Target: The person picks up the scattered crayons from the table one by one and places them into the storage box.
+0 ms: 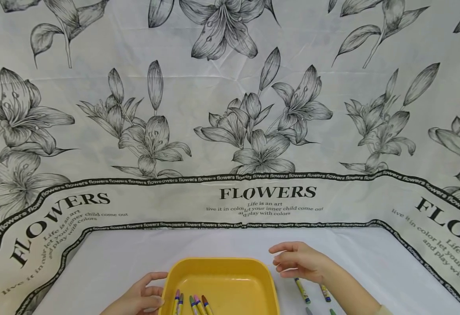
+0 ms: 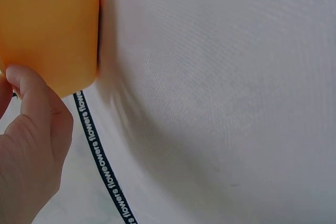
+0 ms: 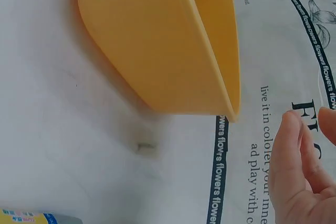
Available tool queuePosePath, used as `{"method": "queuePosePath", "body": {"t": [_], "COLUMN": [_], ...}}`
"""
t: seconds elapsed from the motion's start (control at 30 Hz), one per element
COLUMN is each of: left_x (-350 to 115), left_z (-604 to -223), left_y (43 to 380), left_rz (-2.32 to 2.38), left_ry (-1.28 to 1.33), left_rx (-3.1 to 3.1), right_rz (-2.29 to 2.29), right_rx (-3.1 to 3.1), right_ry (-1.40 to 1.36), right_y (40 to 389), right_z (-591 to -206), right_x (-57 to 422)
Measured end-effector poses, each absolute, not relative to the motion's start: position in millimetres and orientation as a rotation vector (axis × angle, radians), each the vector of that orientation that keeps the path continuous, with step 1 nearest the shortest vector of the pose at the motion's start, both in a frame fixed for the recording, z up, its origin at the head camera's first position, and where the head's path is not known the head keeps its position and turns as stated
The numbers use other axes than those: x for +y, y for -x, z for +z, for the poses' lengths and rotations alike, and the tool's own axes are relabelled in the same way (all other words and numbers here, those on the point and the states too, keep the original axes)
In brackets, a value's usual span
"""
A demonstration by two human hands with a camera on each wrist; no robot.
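Yellow, the tray (image 1: 235, 288) sits at six o'clock on the white bench (image 1: 135, 253), its nine o'clock rim pinched by the left hand (image 1: 137, 297), as far as the views show. A lopsided tug there could skew or tip it, setting the crayons inside (image 1: 199, 305), bunched toward that same side, rolling over the smooth base. Off the tray's two o'clock corner the right hand (image 1: 303, 263) hovers with nothing in it, fingers loosely spread; its forearm (image 1: 349, 286) slants close by the loose crayons (image 1: 302, 291) at three o'clock, so a low sweep might nudge those round sticks away. A fumbled fingertip pinch, too, could make one roll off.
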State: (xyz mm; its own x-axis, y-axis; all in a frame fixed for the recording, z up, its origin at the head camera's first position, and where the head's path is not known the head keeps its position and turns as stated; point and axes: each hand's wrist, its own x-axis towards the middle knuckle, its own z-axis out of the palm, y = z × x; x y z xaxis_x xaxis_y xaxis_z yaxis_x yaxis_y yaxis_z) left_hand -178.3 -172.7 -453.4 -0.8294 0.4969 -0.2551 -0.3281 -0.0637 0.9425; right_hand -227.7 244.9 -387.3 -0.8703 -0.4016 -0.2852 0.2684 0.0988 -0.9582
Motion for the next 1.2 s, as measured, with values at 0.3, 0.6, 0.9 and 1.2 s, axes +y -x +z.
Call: {"method": "queuePosePath", "body": {"t": [0.3, 0.6, 0.9, 1.2], "left_x": [-172, -173, -171, -173], "left_z": [-452, -453, -455, -456], "left_y": [179, 179, 178, 177], "left_rz": [1.931, 1.937, 1.974, 1.984], "left_ry": [-0.181, -0.206, -0.196, -0.190], "left_rx": [1.686, 1.692, 1.639, 1.618], "right_rz": [-1.831, -1.831, -1.773, -1.724], "right_rx": [1.898, 1.902, 1.964, 2.039], "right_ry": [0.124, 0.136, 0.144, 0.015], "right_y": [228, 226, 227, 226], "right_z": [-388, -388, -393, -400], "right_x": [260, 268, 293, 315]}}
